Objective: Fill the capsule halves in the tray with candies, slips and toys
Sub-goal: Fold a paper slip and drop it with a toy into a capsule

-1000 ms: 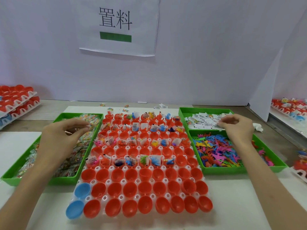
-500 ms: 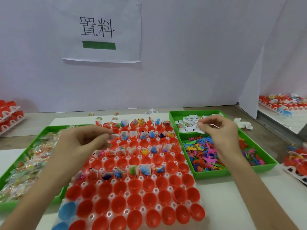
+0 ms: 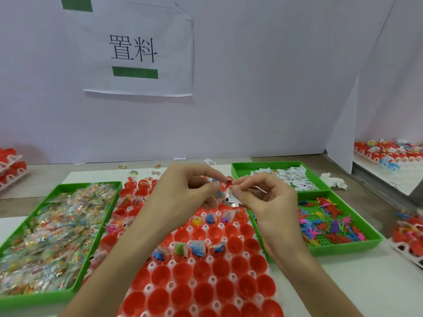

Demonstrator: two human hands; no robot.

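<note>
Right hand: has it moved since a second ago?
Yes. The right hand left the green slip bin and came left over the capsule tray, meeting the left hand and pinching a slip.

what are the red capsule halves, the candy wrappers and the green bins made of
Red capsule halves: likely moulded plastic, smooth and semi-glossy, with soft highlights on their rims. Candy wrappers: clear film, probably cellophane, crinkled and glinting. Green bins: seemingly rigid plastic, uniform colour, satin sheen.
</note>
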